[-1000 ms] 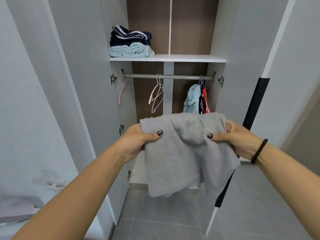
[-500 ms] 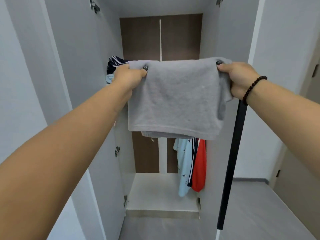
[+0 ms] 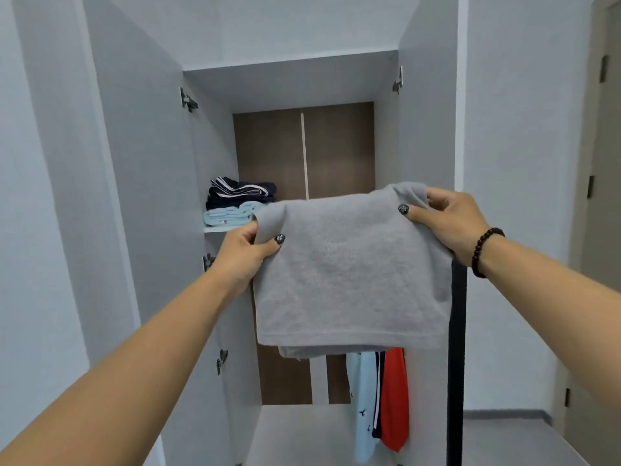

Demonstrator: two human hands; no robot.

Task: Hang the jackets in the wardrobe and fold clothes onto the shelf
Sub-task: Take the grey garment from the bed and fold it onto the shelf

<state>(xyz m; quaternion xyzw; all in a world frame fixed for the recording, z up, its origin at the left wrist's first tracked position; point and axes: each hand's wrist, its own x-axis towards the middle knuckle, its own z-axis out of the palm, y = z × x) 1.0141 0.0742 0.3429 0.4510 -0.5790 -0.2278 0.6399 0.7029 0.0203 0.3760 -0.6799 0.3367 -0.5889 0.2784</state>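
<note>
A folded grey garment (image 3: pixel 349 277) hangs in front of the open wardrobe, held up at shelf height. My left hand (image 3: pixel 243 253) pinches its top left corner, thumb on the front. My right hand (image 3: pixel 447 218), with a bead bracelet at the wrist, grips the top right corner. Behind the cloth, the white shelf (image 3: pixel 218 229) carries a folded light blue piece (image 3: pixel 228 215) with a dark navy striped piece (image 3: pixel 240 191) on top. Below the cloth hang a light blue jacket (image 3: pixel 363 408), a navy one and a red jacket (image 3: pixel 395 398). The rail is hidden by the cloth.
Both wardrobe doors stand open, the left door (image 3: pixel 141 196) and the right door (image 3: pixel 426 112) with a black edge strip (image 3: pixel 456 364). The wardrobe has a brown back panel (image 3: pixel 339 149) and a white floor board (image 3: pixel 302 432). A beige room door (image 3: pixel 601 230) is at far right.
The grey garment rose from waist level to shelf height. My view tilted upward, showing the wardrobe top. My right hand now sits higher than my left.
</note>
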